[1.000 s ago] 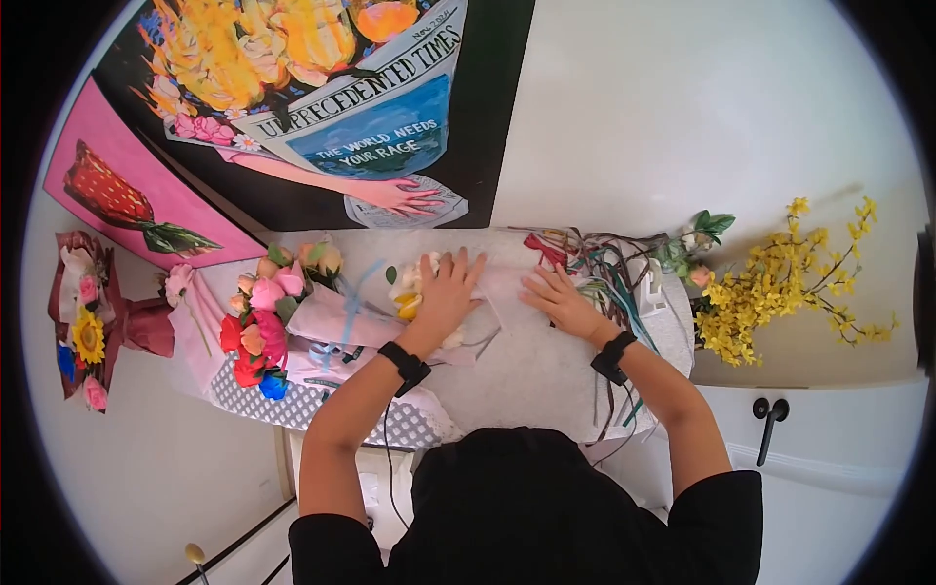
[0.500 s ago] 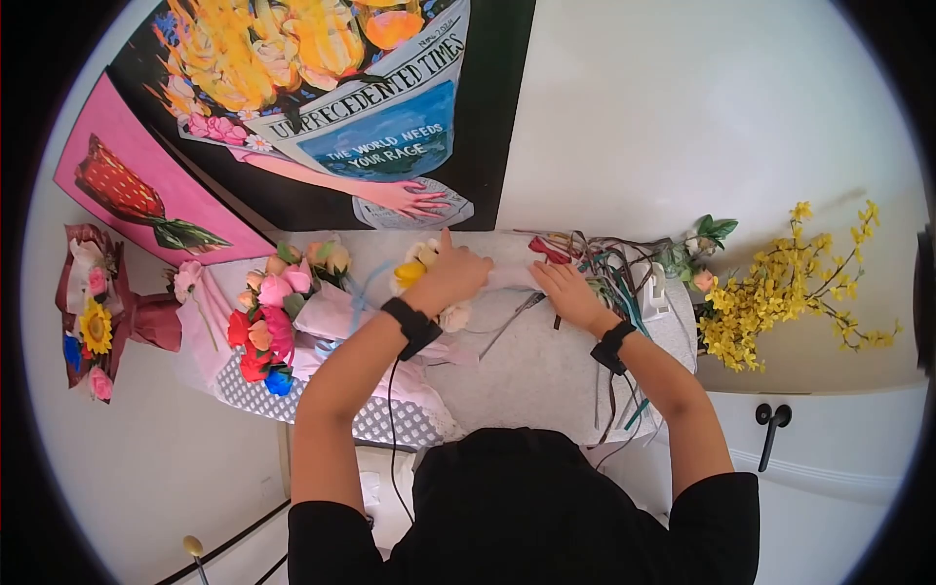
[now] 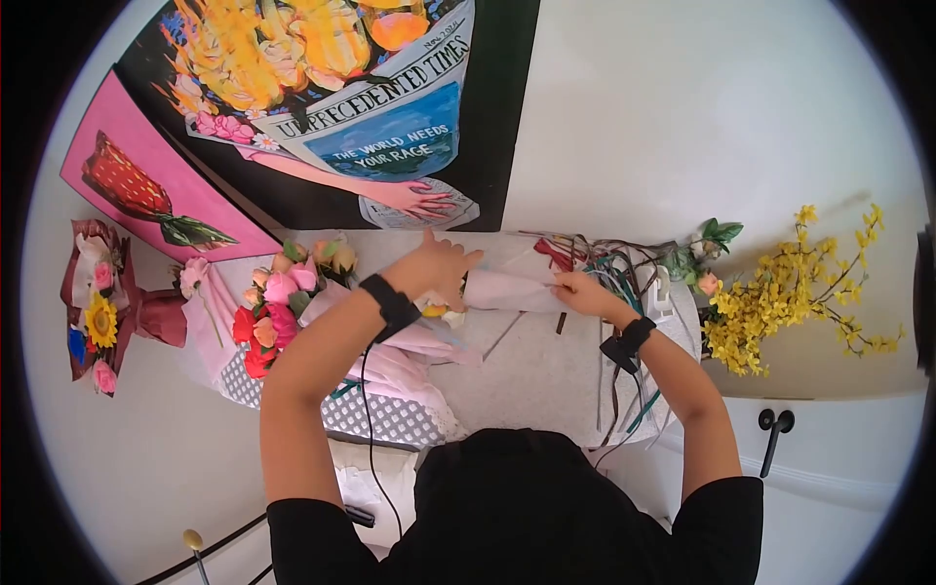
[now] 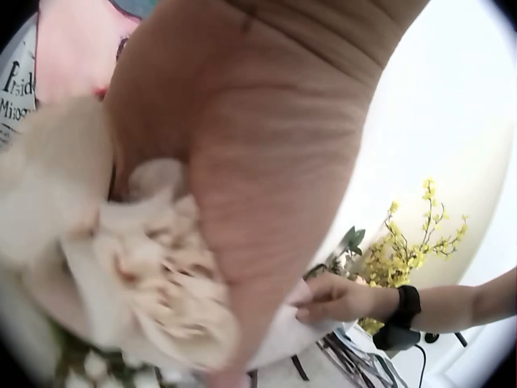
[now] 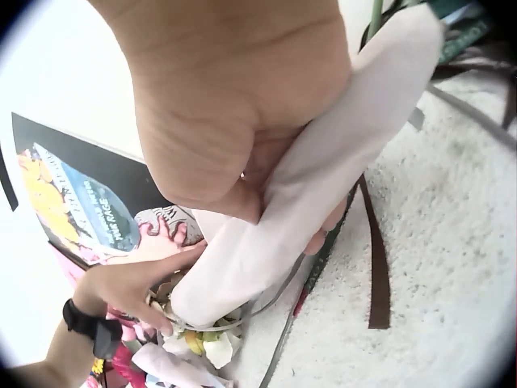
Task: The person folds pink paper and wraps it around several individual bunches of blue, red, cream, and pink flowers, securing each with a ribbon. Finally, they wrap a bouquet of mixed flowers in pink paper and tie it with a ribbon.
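Pale pink wrapping paper lies rolled into a tube, with cream flowers and a yellow bloom at its left end. My right hand grips the tube near its right end, the thumb on top and fingertips showing beneath in the right wrist view. At the blossom end, my left hand holds the flowers, thumb on one side. Up close, a ruffled cream flower sits against the left palm in the left wrist view; the left fingertips are hidden there.
Pink and red flowers in pink paper lie left on the grey-white tabletop. Ribbons bunch at the right, beside yellow blossom branches. A painting stands behind. A loose brown ribbon lies close to the tube.
The flat pink paper is now rolled into a tube. My right hand has curled onto it, and my left hand has shifted slightly left to the blossom end.
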`<state>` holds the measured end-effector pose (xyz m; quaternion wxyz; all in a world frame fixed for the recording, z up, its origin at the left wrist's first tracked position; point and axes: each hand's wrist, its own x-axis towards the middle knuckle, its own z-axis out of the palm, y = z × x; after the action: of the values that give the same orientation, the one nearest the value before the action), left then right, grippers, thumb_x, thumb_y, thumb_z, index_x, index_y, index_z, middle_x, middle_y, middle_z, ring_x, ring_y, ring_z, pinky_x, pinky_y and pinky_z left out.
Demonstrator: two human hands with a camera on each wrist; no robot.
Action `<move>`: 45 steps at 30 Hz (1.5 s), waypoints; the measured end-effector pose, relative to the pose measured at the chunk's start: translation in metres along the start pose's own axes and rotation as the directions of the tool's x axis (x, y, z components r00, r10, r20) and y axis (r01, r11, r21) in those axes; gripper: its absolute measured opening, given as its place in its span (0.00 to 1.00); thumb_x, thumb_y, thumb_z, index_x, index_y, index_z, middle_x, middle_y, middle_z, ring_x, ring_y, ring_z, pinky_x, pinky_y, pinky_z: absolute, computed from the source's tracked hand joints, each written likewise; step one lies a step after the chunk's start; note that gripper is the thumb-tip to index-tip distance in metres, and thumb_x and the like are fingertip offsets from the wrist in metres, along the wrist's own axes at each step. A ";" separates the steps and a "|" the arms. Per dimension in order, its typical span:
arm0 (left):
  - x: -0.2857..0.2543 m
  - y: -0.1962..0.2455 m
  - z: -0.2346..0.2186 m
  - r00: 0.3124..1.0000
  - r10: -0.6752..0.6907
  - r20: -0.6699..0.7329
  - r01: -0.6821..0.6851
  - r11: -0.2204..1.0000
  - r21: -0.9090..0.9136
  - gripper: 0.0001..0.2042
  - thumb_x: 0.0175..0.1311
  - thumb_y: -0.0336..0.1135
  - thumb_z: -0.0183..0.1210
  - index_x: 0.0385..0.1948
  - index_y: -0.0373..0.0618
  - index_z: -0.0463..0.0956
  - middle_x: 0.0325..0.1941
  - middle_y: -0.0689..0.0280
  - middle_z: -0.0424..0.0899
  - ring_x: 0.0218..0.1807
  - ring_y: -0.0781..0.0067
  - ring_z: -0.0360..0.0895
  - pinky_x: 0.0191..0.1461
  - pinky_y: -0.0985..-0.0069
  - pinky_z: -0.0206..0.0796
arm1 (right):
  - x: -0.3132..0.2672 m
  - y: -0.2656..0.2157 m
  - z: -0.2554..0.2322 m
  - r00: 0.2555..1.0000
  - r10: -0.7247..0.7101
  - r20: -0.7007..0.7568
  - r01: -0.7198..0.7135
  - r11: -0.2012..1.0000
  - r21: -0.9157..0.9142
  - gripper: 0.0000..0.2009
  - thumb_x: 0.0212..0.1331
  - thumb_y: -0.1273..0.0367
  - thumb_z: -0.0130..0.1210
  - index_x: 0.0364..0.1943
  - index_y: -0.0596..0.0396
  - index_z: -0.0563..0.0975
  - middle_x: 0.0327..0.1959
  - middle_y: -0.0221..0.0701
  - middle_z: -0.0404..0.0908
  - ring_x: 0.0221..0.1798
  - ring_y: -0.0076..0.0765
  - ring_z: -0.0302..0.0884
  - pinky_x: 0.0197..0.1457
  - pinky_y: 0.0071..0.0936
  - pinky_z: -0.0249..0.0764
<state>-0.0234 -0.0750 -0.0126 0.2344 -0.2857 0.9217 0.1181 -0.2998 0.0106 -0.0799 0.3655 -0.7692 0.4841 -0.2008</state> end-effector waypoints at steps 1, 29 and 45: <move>-0.001 0.003 0.008 0.995 -0.016 -0.098 0.032 0.986 0.161 0.42 0.37 0.50 0.65 0.60 0.50 0.58 0.50 0.58 0.72 0.51 0.57 0.69 0.55 0.45 0.52 | 0.002 0.004 0.000 0.996 0.066 0.067 -0.070 0.995 0.069 0.04 0.57 0.72 0.48 0.31 0.59 0.72 0.20 0.29 0.69 0.25 0.24 0.68 0.28 0.25 0.62; 0.009 0.008 0.078 0.413 -0.113 -0.904 0.040 0.994 -0.106 0.18 0.45 0.29 0.53 0.42 0.41 0.69 0.53 0.55 0.67 0.61 0.56 0.61 0.65 0.46 0.41 | 0.009 0.041 0.023 0.986 0.163 -0.019 -0.152 0.952 0.265 0.08 0.60 0.68 0.48 0.34 0.59 0.72 0.21 0.27 0.67 0.27 0.23 0.63 0.32 0.23 0.62; -0.018 -0.017 0.041 0.646 0.168 -0.745 -0.282 0.959 -0.029 0.07 0.47 0.29 0.56 0.30 0.42 0.74 0.36 0.63 0.76 0.44 0.63 0.72 0.47 0.71 0.65 | 0.005 0.021 0.011 0.967 0.216 0.133 -0.253 0.836 0.486 0.15 0.55 0.60 0.56 0.39 0.57 0.77 0.22 0.18 0.68 0.25 0.13 0.61 0.27 0.16 0.58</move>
<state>0.0141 -0.0659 -0.0403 -0.1934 -0.2080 0.9549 0.0865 -0.3024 0.0047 -0.1030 0.5909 -0.5901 0.4925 -0.2448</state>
